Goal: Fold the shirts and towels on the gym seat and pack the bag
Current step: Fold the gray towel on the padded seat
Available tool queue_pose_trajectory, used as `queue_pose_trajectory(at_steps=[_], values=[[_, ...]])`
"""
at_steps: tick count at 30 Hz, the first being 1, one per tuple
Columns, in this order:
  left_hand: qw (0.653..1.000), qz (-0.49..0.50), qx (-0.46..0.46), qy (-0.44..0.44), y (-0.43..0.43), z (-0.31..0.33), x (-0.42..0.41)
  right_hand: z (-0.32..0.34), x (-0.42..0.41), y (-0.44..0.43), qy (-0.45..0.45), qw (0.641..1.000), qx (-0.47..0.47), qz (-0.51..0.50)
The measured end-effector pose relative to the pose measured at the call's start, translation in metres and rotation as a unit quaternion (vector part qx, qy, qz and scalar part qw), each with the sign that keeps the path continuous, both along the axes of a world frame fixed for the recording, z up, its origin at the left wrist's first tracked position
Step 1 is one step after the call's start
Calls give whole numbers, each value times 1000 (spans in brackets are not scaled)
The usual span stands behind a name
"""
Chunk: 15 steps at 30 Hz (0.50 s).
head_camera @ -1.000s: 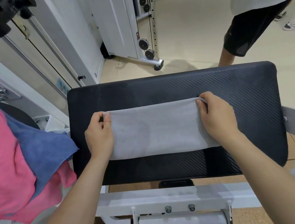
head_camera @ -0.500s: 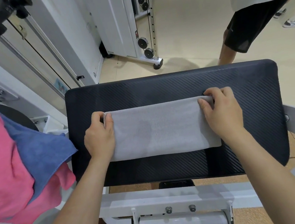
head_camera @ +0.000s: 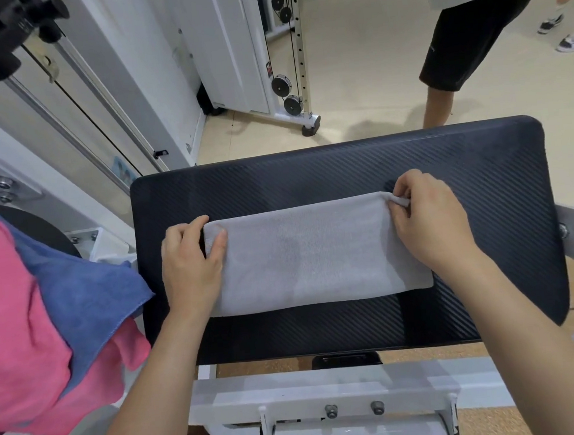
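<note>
Head, towel [head_camera: 316,256] gripped between left hand [head_camera: 190,266], right hand [head_camera: 430,223]

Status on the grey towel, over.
Left hand grips left end of grey towel; right hand pinches its far right corner. Towel lies folded on black seat. Nothing blocking.

Bright, even indoor light, soft shadows; wide-angle bending and blur at edges.

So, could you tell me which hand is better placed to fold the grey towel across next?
Probably the right hand: it pinches the grey towel at its far right corner, while the left hand holds the left end down, able to anchor it.
</note>
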<state>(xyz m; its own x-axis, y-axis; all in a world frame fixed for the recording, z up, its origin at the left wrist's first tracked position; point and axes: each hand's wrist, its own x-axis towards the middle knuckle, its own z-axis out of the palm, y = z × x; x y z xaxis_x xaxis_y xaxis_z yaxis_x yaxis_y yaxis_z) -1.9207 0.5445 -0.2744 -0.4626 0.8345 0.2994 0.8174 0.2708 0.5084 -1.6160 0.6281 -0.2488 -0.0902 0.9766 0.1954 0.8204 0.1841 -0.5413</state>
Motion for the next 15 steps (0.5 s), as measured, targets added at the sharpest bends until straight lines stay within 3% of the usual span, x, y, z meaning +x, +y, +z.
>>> queue_pose_trajectory(at_steps=[7, 11, 15], values=[[997, -62, -45, 32, 5, 18, -1, 11, 3, 10, -14, 998, -58, 9], [990, -71, -87, -85, 10, 29, -3, 20, 4, 11, -48, 994, -99, 15], [982, -94, -135, -95, 8, 34, -8, 29, 5, 10, -18, 991, -131, 18]])
